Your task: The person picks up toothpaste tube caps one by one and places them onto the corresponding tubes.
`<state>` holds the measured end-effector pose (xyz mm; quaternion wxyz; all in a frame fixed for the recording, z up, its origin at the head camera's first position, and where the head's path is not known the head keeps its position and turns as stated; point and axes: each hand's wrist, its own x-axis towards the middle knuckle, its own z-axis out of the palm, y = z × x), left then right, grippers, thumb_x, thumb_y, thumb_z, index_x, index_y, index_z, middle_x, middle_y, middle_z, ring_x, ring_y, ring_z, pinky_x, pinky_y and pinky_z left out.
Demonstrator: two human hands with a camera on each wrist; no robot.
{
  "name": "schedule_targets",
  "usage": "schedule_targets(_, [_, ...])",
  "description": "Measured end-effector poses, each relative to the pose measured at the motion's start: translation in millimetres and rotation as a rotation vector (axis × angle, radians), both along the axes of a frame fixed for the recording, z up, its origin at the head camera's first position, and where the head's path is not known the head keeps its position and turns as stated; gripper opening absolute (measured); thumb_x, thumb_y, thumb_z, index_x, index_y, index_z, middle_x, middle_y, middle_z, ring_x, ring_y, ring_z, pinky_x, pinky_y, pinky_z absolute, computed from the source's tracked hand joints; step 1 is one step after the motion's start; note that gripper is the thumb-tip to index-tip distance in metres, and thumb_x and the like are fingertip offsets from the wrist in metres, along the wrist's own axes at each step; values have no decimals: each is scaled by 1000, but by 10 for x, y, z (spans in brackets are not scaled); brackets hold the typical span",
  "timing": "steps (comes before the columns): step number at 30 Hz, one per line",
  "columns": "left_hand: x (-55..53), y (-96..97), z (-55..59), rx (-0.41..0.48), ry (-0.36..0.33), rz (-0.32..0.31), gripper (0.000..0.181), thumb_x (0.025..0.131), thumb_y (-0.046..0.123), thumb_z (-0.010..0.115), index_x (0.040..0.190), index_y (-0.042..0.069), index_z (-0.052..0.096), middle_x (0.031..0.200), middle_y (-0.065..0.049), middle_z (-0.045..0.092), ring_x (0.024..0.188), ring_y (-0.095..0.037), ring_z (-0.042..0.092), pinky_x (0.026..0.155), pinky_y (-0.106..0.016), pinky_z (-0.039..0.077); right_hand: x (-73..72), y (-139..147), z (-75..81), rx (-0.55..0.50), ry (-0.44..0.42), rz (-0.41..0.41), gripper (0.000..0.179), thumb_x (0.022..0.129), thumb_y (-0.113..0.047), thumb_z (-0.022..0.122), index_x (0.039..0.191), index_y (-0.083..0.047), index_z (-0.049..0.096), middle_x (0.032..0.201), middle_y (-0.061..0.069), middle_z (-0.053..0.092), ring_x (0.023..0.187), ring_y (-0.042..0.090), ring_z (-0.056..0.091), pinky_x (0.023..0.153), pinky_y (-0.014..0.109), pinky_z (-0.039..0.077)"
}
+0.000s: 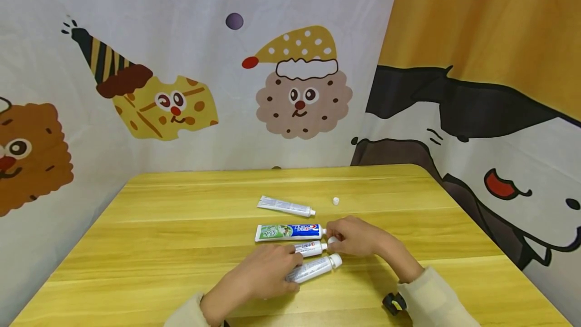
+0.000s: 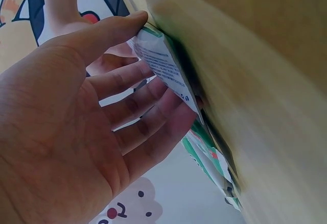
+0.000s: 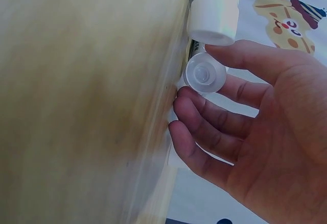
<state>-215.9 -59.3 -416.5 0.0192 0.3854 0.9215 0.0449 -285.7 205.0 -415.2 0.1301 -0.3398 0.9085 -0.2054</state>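
Note:
Several toothpaste tubes lie roughly side by side on the wooden table. My left hand (image 1: 271, 270) holds the nearest, capped toothpaste tube (image 1: 313, 268), thumb on its near side. In the left wrist view, the thumb lies by that tube's flat end (image 2: 162, 63) and the fingers are behind it. The left fingertips also reach a white tube with red print (image 1: 309, 249). My right hand (image 1: 356, 236) pinches a white toothpaste cap (image 3: 205, 73) between thumb and fingers, close to that tube's nozzle. A green-and-blue toothpaste tube (image 1: 288, 232) lies just beyond, its nozzle near the right fingertips.
Farther back, a grey-white toothpaste tube (image 1: 285, 206) shows a bare nozzle pointing right. A small white cap (image 1: 336, 201) stands loose to its right. A cartoon-printed curtain (image 1: 190, 24) hangs behind the wooden table (image 1: 181, 201). A dark strap (image 1: 394, 304) shows by the right sleeve.

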Motion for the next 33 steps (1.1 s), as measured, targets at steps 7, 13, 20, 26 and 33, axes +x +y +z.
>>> schedule_targets(7, [-11, -2, -2, -1, 2, 2, 27, 85, 44, 80, 99, 23, 68, 82, 13, 52, 65, -4, 43, 58, -21, 37, -7, -4, 8, -6, 2, -4, 4, 97, -18, 68, 100, -15, 69, 68, -12, 49, 61, 1, 41, 59, 20, 36])
schedule_targets(13, [-23, 3, 7, -3, 15, -5, 27, 86, 44, 79, 98, 23, 68, 82, 13, 50, 65, -4, 42, 57, -21, 36, -18, 7, 15, -22, 5, -1, 5, 96, -19, 68, 99, -15, 69, 69, -10, 48, 62, 2, 41, 60, 21, 36])
schedule_targets(20, [-34, 1, 19, 8, 7, -6, 26, 86, 43, 79, 98, 23, 68, 82, 12, 51, 66, -4, 42, 58, -21, 36, -21, 16, 12, -11, 6, -12, 5, 97, -20, 69, 99, -16, 69, 68, -12, 47, 61, 1, 40, 59, 20, 35])
schedule_targets(26, [-34, -1, 9, 17, -23, 3, 26, 86, 43, 79, 100, 23, 68, 83, 13, 51, 67, -4, 43, 59, -21, 38, -20, 14, 6, -4, 5, 0, 6, 97, -21, 69, 98, -15, 69, 68, -12, 48, 60, 0, 41, 60, 20, 36])
schedule_targets(33, [-20, -10, -1, 18, -33, 9, 28, 85, 45, 80, 101, 25, 69, 85, 14, 53, 69, -3, 45, 62, -21, 39, -9, 8, 38, -4, 7, 25, 2, 96, -15, 66, 94, -15, 67, 74, -12, 54, 62, 0, 43, 62, 20, 39])
